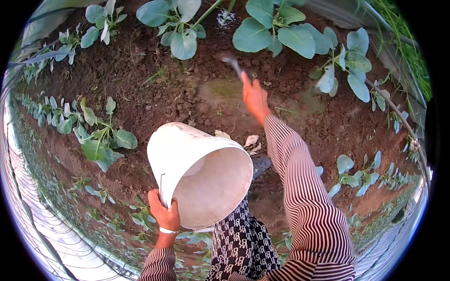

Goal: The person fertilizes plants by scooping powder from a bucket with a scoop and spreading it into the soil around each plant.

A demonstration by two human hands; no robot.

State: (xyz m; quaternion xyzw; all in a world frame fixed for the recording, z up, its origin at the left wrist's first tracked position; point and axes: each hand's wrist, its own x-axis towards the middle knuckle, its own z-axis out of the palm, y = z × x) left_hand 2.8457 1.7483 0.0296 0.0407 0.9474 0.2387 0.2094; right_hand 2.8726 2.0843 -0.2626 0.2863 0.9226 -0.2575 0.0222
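Observation:
My left hand grips the rim of a white plastic bucket, which is tipped with its mouth toward me. Inside, a whitish patch shows low in the bucket, but I cannot make out what it is. Stretched forward over the soil, my right hand is closed around the handle of a metal spoon. The spoon's bowl is blurred and sits above the bare soil between two leafy plants. Beyond it, white granules lie on the ground beside a plant stem.
Broad-leaved green plants grow in rows, with another leafy plant left of the bucket. A thin pole or hose runs along the right. Dry leaves lie near my shoe. Plastic sheeting curves around the edges.

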